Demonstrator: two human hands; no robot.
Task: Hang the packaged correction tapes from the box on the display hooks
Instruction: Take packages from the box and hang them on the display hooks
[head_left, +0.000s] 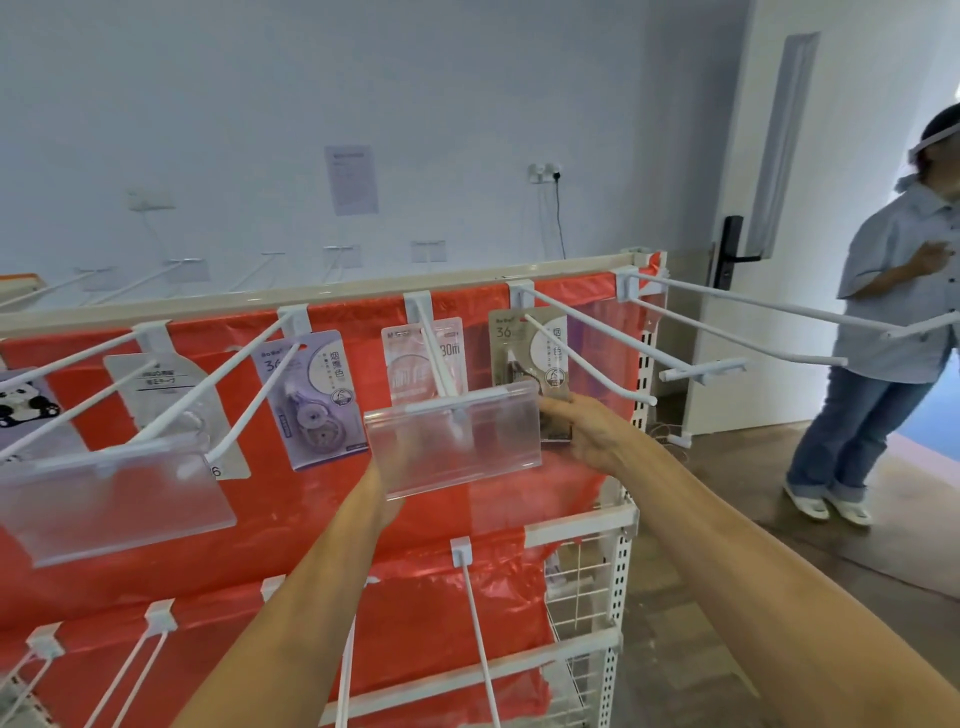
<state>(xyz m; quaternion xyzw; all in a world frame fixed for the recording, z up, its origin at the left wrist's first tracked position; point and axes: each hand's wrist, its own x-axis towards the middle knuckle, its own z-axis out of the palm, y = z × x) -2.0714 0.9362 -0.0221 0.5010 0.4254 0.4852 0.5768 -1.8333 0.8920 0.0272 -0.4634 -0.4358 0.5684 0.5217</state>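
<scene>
A white display rack (332, 299) with a red backing carries a top row of long white hooks. Packaged correction tapes hang on them: a white pack (156, 384), a lilac pack (311, 400), a pink pack (415, 364) and a brown pack (524, 353). My right hand (582, 431) grips the bottom of the brown pack, which sits on its hook (587, 358). My left hand (400, 467) is mostly hidden behind a clear label holder (452, 441) below the pink pack; its fingers cannot be made out. The box is not in view.
A panda-printed pack (26, 405) hangs at the far left. More bare hooks (737, 317) jut out at the rack's right end and along the lower row (478, 634). A person (893, 322) stands at the right by a white door (779, 156).
</scene>
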